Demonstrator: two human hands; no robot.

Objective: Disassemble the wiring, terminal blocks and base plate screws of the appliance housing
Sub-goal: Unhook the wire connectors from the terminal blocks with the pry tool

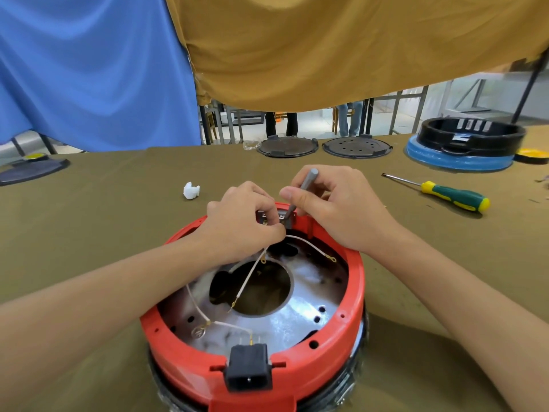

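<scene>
housing: round red plastic appliance housing [297,364], upturned on the olive cloth, nearest the camera.
left hand [237,221]: pinches white wires [252,272] aside at the housing's far rim, clearing the terminal.
right hand [335,209]: grips slim grey screwdriver [303,188], tip on terminal block [280,217].

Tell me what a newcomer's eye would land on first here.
The red housing dominates the near centre of the table, open, with white wires looping across its shiny metal plate. At its far rim, the right hand holds a grey tool while the left hand pinches a wire. A green-and-yellow screwdriver lies at right.
</scene>
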